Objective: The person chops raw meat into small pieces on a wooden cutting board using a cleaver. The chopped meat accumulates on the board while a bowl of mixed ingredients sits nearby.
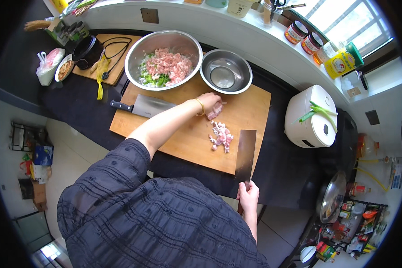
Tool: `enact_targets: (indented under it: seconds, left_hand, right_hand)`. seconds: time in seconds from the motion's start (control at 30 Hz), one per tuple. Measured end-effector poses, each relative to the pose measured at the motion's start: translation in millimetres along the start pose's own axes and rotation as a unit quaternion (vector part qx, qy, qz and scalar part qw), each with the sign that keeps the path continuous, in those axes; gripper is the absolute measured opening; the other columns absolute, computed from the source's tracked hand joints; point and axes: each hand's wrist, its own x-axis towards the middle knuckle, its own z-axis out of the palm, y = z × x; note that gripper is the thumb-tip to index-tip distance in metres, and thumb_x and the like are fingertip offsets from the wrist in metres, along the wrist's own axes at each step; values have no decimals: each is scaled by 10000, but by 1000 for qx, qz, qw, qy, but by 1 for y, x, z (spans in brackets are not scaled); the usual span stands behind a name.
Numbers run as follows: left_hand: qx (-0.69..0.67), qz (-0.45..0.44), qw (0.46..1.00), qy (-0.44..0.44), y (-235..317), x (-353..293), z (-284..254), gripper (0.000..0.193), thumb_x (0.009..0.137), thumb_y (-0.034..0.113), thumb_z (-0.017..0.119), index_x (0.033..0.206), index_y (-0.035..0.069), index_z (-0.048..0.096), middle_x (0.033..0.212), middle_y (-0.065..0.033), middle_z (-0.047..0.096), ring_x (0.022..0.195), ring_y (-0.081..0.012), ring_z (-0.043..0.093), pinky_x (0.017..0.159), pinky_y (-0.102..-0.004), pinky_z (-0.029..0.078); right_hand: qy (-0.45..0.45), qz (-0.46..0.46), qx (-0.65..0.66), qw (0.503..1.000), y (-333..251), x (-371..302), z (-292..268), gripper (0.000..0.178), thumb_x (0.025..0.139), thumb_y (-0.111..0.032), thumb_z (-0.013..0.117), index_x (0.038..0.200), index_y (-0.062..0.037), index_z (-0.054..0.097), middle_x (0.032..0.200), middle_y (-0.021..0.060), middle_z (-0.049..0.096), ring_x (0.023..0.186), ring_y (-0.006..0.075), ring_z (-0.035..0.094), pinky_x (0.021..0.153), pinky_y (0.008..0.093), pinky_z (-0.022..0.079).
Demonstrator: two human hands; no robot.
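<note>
My left hand [204,102], with a yellow bracelet at the wrist, reaches across the wooden cutting board [183,143]. Its fingers are closed on a piece of raw meat [215,110] near the board's far side; the fingertips are partly hidden. Just nearer lies a small heap of chopped, fatty meat [222,136]. In my right hand [248,195] is the handle of a cleaver [245,154], its broad blade pointing away from me over the board's right edge. A second cleaver [151,106] with a black handle lies on the board's left part, partly behind my left forearm.
A large steel bowl [130,69] holds minced meat and chopped greens. Beside it stands a smaller steel bowl [241,73]. At right, a white rice cooker [304,123] has green onions [319,111] on its lid. A black pot [87,52] and cable sit on another board at left.
</note>
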Motion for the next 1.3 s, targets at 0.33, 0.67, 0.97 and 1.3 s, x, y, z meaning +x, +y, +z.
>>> enact_targets:
  seconds: [0.33, 0.67, 0.97, 1.3]
  left_hand:
    - [-115, 18, 974, 195, 48, -95, 3, 178, 636, 98, 667, 755, 56, 541, 791, -112, 588, 739, -278, 576, 641, -355, 466]
    - [-62, 23, 956, 284, 58, -188, 21, 239, 650, 118, 664, 870, 51, 597, 939, -147, 540, 865, -307, 548, 755, -363, 465]
    - [-101, 67, 960, 251, 59, -175, 47, 236, 633, 91, 670, 855, 57, 597, 902, -117, 563, 843, -282, 566, 738, -357, 481]
    - [61, 176, 936, 297, 57, -182, 58, 132, 719, 91, 556, 835, 90, 620, 940, -29, 597, 936, -182, 583, 783, -290, 495]
  right_hand:
    - [-10, -25, -25, 999, 7, -8, 13, 269, 835, -135, 562, 626, -28, 431, 474, 11, 450, 403, 79, 468, 389, 247, 379]
    - [-35, -131, -230, 964, -30, -6, 42, 266, 785, -205, 606, 705, 42, 545, 547, 175, 531, 496, 233, 548, 518, 340, 439]
    - [-77, -194, -354, 912, -21, 10, 66, 196, 828, -185, 525, 839, 10, 533, 760, 233, 608, 733, 403, 594, 675, 451, 476]
    - [-136, -117, -298, 938, -33, 18, 58, 212, 846, -157, 469, 851, 39, 549, 738, 267, 575, 755, 421, 580, 659, 431, 461]
